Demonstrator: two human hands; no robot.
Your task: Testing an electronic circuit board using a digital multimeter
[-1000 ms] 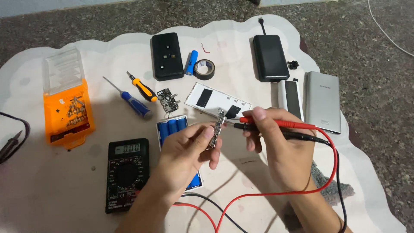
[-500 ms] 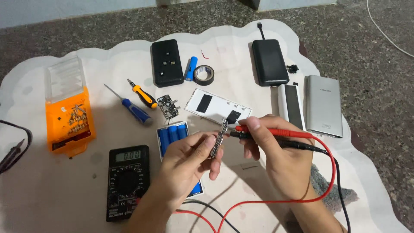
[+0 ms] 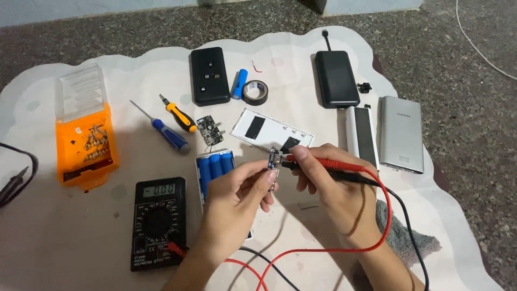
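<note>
Centrally, left hand (image 3: 237, 196) pinches a small circuit board (image 3: 273, 168) btwn thumb & fingertips, held up on edge over the white mat (image 3: 64, 237), just right of the blue cell pack (image 3: 215, 167). Right hand (image 3: 334, 196) grips red probe (image 3: 334, 163) & black probe (image 3: 339, 173) together, fingers curled round both, tips touching the board. Red & black leads loop down toward the black multimeter (image 3: 159, 222) at lower left. Nearby: orange bit case (image 3: 86, 143) w/ clear lid, two screwdrivers (image 3: 172, 126), second small board (image 3: 210, 131), tape roll (image 3: 254, 92), loose blue cell (image 3: 239, 83), two black power banks (image 3: 209, 75), silver shell (image 3: 399, 133), white plate (image 3: 269, 129).
</note>
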